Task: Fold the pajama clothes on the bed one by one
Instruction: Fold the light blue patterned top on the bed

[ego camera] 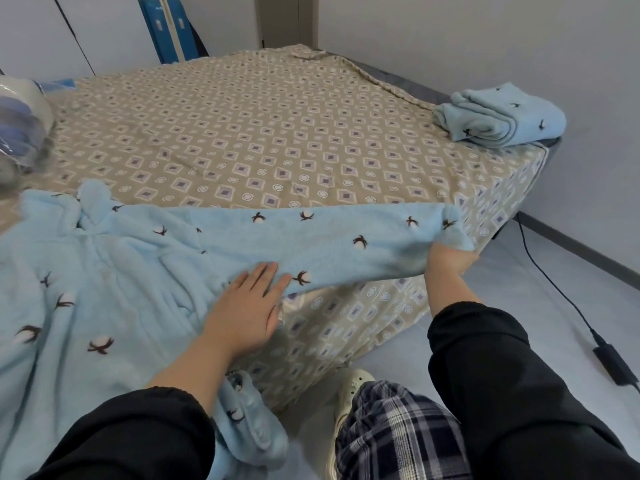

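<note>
A light blue fleece pajama top with dark floral prints lies spread on the near left of the bed. One sleeve stretches out to the right along the bed's near edge. My right hand grips the sleeve's cuff from below at the bed's corner. My left hand rests flat, fingers apart, on the fabric where the sleeve joins the body. Part of the top hangs off the bed by my left forearm. A folded light blue pajama piece sits at the bed's far right corner.
The bed has a beige sheet with diamond patterns. A clear plastic bag lies at the left edge. A blue suitcase stands by the far wall. A black cable and adapter lie on the floor at right.
</note>
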### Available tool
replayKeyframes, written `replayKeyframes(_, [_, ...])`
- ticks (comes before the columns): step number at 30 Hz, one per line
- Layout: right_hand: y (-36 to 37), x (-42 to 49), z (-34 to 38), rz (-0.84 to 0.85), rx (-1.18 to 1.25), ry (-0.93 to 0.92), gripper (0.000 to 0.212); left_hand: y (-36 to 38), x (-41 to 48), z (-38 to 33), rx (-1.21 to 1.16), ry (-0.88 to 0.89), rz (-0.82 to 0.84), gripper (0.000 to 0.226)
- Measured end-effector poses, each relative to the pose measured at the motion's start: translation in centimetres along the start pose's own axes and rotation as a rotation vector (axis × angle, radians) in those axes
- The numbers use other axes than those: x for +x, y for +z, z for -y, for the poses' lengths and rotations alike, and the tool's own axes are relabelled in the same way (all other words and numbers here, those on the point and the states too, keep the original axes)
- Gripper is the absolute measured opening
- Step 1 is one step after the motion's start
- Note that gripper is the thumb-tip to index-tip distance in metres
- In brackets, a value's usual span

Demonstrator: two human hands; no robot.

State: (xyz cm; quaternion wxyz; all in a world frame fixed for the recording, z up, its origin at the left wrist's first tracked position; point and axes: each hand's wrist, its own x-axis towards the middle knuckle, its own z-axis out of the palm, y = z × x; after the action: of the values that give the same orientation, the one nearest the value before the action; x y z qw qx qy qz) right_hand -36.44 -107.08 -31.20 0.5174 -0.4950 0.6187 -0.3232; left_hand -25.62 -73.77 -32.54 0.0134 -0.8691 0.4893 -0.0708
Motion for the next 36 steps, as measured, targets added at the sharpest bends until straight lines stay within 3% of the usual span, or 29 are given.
replayKeyframes(2, [0.4,-0.8,0.4,-0.076,-0.357,-0.186,0.081,0.1,0.0,0.0,0.001,0.001,-0.004,0.056])
replayKeyframes(5, [3.3,-3.2,2.1,-0.063,-0.684,-0.551,0.073,0.1,0.0,-0.1,-0.004,-0.009,-0.006,0.056])
replayKeyframes(7, [5.5,-6.0,2.1,0.202,-0.8,-0.854,0.061,0.0,0.0,-0.1,-0.012,-0.017,-0.001,0.056])
replayKeyframes(9, [7.4,-8.2,1.1,0.606,-0.948,-1.17,0.053,-0.1,0.0,-0.1,-0.01,-0.023,0.0,0.057])
replayKeyframes(10, [7.9,-8.7,0.3,0.742,-1.065,-1.258,0.051,-0.1,-0.1,-0.1,-0.008,-0.025,-0.001,0.057])
replayKeyframes(11, [8.2,-8.3,-0.3,0.774,-1.159,-1.289,0.051,-0.1,0.0,-0.1,-0.008,-0.029,0.001,0.057])
replayKeyframes(13, [8.1,-6.8,-0.2,0.574,-1.254,-1.142,0.056,0.0,0.0,0.0,-0.018,-0.035,0.007,0.057])
replayKeyframes(15, [7.9,-5.5,0.9,0.373,-1.293,-0.804,0.064,0.0,0.0,0.0,-0.027,-0.027,-0.005,0.056])
replayKeyframes(17, [8.6,-5.8,2.1,0.344,-1.282,-0.681,0.066,0.1,-0.1,0.1,-0.029,-0.018,-0.013,0.056])
replayKeyframes(22, [9.2,-10.7,-1.3,0.664,-1.221,-1.15,0.057,0.1,0.0,0.0,-0.056,-0.023,-0.001,0.055])
replayKeyframes(28, [9.7,-11.8,-1.7,0.626,-1.317,-1.022,0.056,-0.6,-0.2,-0.3,-0.057,-0.049,0.072,0.066])
replayKeyframes(32, [8.8,-14.3,-2.6,0.603,-1.338,-0.911,0.056,-1.7,-1.1,-1.4,0.027,-0.212,0.102,0.067])
replayKeyframes(36, [7.0,-18.0,-4.6,0.634,-1.27,-0.974,0.056,-3.2,-5.2,-1.6,0.105,-0.276,0.16,0.059])
